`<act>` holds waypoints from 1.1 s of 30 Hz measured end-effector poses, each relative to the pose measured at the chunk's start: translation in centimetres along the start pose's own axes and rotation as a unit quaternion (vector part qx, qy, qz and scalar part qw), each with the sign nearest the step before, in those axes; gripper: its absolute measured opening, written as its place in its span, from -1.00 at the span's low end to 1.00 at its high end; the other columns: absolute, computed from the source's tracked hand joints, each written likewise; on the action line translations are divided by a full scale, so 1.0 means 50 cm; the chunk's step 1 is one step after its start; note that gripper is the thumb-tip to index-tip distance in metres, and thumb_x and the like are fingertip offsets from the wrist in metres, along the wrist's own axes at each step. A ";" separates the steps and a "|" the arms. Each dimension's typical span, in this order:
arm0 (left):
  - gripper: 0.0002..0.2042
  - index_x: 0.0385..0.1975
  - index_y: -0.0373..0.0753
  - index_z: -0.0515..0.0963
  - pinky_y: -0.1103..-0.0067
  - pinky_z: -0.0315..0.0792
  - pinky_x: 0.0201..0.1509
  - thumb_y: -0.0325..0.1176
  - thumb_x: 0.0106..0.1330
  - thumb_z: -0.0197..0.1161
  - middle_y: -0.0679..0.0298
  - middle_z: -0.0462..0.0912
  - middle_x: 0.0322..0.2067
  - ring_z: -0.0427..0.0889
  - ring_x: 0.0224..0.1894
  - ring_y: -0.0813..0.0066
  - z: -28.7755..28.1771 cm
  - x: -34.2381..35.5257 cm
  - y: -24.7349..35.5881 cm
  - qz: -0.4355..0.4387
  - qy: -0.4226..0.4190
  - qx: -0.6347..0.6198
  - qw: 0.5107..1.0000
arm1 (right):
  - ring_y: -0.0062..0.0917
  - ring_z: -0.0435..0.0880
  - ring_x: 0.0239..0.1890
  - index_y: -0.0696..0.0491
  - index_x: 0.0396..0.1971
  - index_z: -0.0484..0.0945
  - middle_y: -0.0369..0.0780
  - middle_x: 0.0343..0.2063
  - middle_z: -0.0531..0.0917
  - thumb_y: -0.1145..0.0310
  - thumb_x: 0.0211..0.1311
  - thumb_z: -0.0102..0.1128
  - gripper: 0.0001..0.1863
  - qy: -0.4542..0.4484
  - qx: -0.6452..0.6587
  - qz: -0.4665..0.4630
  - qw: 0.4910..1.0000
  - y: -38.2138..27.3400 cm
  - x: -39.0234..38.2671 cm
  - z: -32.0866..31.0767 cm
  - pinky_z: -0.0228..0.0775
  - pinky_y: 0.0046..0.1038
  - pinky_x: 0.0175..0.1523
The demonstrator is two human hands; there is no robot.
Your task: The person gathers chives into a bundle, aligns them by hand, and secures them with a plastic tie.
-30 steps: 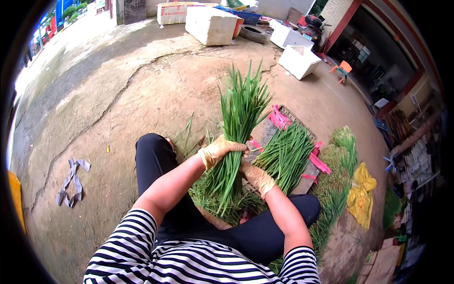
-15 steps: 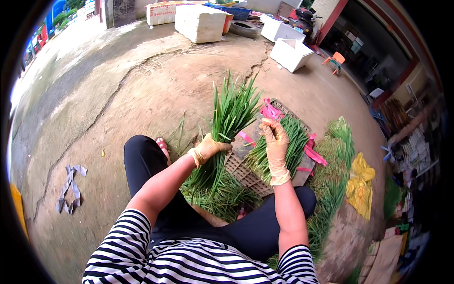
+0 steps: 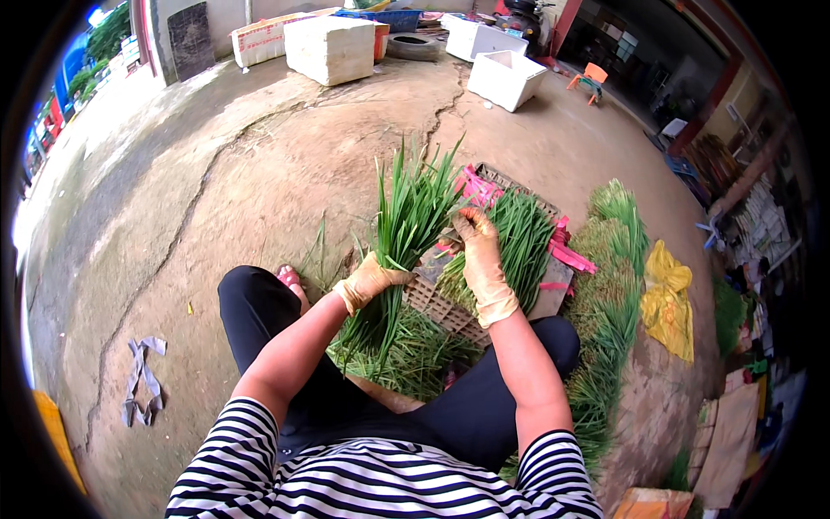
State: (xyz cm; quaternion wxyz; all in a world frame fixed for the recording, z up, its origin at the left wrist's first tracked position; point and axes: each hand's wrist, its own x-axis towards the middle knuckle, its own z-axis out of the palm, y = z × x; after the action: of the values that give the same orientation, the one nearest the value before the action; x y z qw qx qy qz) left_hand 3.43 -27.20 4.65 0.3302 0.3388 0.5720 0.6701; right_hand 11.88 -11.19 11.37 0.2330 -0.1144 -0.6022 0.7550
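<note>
My left hand [image 3: 373,282], in a pale rubber glove, is closed around an upright bundle of long green leaves [image 3: 411,208]. To its right and slightly higher, my gloved right hand [image 3: 477,253] has its fingertips pinched beside the leaves; a small dark bit at them is too unclear to name. More cut green stems [image 3: 523,251] lie on a plastic crate [image 3: 450,316] in front of me, with pink strips [image 3: 571,255] along its sides. Loose leaves [image 3: 406,355] are heaped between my bent legs.
A long pile of greens [image 3: 605,329] lies at my right, beside a yellow bag [image 3: 666,294]. Grey cloth strips [image 3: 143,376] lie at left. White foam boxes [image 3: 328,48], a tyre [image 3: 413,49] and a small orange chair [image 3: 592,78] stand farther off near a doorway.
My right hand has left the bundle's base and risen to the upper right of my left hand. The bundle and my left hand have moved slightly left.
</note>
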 end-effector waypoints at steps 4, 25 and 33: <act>-0.69 -0.32 -0.34 0.47 0.62 0.44 -0.42 -0.58 -0.15 0.28 0.28 0.52 -0.46 0.50 -0.46 0.54 0.007 -0.009 0.019 -0.035 0.006 -0.040 0.999 | -0.65 0.55 -0.63 0.11 -0.32 0.51 -0.31 -0.51 0.58 0.22 0.12 0.13 -0.74 0.000 -0.013 -0.035 0.999 -0.018 -0.005 -0.002 0.26 -0.69 -0.57; -0.72 -0.34 -0.32 0.44 0.63 0.43 -0.50 -0.51 -0.11 0.30 0.31 0.50 -0.50 0.49 -0.55 0.56 0.013 -0.015 0.038 -0.059 0.003 -0.071 0.996 | -0.76 0.33 -0.72 0.07 -0.48 0.51 -0.41 -0.70 0.47 0.33 0.14 0.10 -0.87 0.063 -0.018 -0.032 0.997 -0.009 -0.020 0.014 0.06 -0.73 -0.64; -0.71 -0.29 -0.33 0.43 0.64 0.45 -0.45 -0.50 -0.06 0.26 0.29 0.52 -0.46 0.51 -0.51 0.55 -0.002 -0.009 0.045 -0.032 0.003 -0.059 0.998 | -0.75 0.26 -0.77 0.09 -0.44 0.52 -0.38 -0.70 0.46 0.26 0.14 0.11 -0.81 0.054 -0.027 -0.051 0.997 -0.016 -0.009 -0.006 0.08 -0.66 -0.65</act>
State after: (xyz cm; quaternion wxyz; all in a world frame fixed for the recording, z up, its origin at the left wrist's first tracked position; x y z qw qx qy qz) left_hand 3.47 -27.93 6.84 0.3686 0.2981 0.5428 0.6932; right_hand 12.59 -11.02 12.00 0.3004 -0.1307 -0.6136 0.7184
